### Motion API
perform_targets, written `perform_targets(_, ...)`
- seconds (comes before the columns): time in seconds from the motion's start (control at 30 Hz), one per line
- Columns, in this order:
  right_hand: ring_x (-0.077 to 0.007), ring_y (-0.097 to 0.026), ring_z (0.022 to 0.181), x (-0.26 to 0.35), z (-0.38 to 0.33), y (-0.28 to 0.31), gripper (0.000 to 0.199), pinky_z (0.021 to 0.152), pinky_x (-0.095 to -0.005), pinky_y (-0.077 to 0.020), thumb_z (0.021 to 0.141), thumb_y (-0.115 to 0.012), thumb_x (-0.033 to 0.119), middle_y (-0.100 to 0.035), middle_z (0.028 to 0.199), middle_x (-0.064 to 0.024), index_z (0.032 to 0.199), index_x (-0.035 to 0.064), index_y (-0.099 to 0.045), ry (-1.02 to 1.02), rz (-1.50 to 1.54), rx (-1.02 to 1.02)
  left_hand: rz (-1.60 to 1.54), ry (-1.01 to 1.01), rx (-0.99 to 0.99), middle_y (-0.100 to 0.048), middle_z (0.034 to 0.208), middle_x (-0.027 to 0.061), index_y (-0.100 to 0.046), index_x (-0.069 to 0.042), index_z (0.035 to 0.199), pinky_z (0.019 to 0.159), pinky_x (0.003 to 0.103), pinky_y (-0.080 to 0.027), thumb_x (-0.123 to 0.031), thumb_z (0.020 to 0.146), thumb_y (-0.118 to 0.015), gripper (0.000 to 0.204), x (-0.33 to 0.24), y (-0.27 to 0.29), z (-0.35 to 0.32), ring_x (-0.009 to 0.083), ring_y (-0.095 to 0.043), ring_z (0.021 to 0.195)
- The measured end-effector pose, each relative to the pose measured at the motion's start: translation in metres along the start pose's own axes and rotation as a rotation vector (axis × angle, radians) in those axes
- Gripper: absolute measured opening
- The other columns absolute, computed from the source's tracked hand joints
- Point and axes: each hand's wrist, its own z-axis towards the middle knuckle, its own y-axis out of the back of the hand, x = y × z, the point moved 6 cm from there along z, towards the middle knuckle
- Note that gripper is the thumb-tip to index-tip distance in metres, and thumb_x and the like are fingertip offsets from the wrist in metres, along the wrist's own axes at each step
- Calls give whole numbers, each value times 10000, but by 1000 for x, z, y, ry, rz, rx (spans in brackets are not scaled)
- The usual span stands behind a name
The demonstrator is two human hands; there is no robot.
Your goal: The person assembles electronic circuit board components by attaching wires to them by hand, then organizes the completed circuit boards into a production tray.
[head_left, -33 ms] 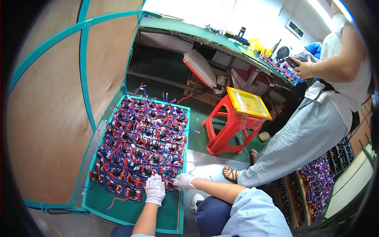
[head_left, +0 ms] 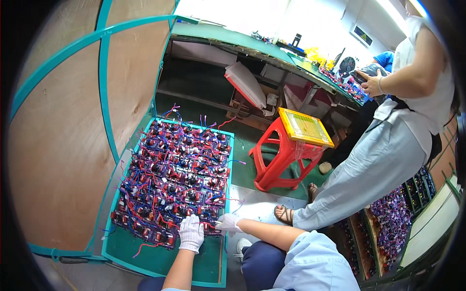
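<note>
A teal-rimmed tray (head_left: pixel 226 257) on the floor holds closely packed rows of circuit boards (head_left: pixel 179 167) with red, blue and purple wires. My left hand (head_left: pixel 191 234), in a white glove, rests palm down on the nearest row. Its fingers stretch forward onto a board's parts. At the tray's right rim is my right hand (head_left: pixel 229 223), gloved too, its fingers drawn together and pointing left toward the same row. A red wire (head_left: pixel 207 224) runs between the two hands. What the right fingertips hold, if anything, is too small to make out.
Wooden panels (head_left: pixel 63 145) in a teal frame stand at the left. Beyond the tray are a red stool (head_left: pixel 276 160) with a yellow grid tray (head_left: pixel 307 127) and a long workbench (head_left: pixel 218 40). A co-worker (head_left: pixel 378 150) stands right; racks of boards (head_left: pixel 388 223) lie behind.
My right hand has shifted very slightly to the right. The left hand and the boards look the same.
</note>
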Motion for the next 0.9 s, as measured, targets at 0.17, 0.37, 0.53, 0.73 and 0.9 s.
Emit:
perform_targets(0.17, -225, -606, 574, -12, -35, 28, 310, 508, -339, -496, 809, -490, 293, -613, 696, -101, 920, 12, -555, -57, -175, -61, -190, -18, -56, -589, 1031, 166, -619, -29, 951, 927, 370, -381, -239, 807, -509, 278, -3, 24, 14, 287, -534, 1016)
perform_targets(0.37, -279, -597, 736, 81, -137, 18, 426, 655, -353, -467, 831, -498, 353, -592, 837, -148, 1140, 61, -467, 489, -316, -359, -269, -117, -172, -612, 922, 162, -611, -14, 884, 805, 396, -448, -161, 754, -560, 203, -18, 80, -1, 305, -581, 894)
perform_targets(0.53, -331, -579, 686, 123, -167, -48, 456, 612, -386, -458, 849, -447, 419, -587, 762, -145, 1171, 96, -451, 757, -260, -171, -221, 122, -131, -609, 936, 164, -612, -4, 905, 804, 389, -445, -144, 735, -553, 228, 4, 102, -38, 313, -576, 890)
perform_targets(0.73, -342, -561, 671, 114, -131, -68, 436, 605, -401, -435, 841, -473, 366, -567, 723, -142, 1178, 90, -449, 759, -256, -66, -234, 228, -129, -592, 976, 187, -586, 18, 972, 824, 384, -444, -100, 748, -527, 260, 14, 123, -72, 312, -568, 925)
perform_targets(0.9, -350, -560, 685, 122, -117, -55, 473, 604, -396, -435, 847, -449, 393, -569, 774, -165, 1196, 74, -439, 779, -218, -32, -324, 232, -37, -613, 786, 123, -605, -68, 795, 634, 376, -484, -153, 679, -597, 144, 13, 90, -93, 292, -601, 730)
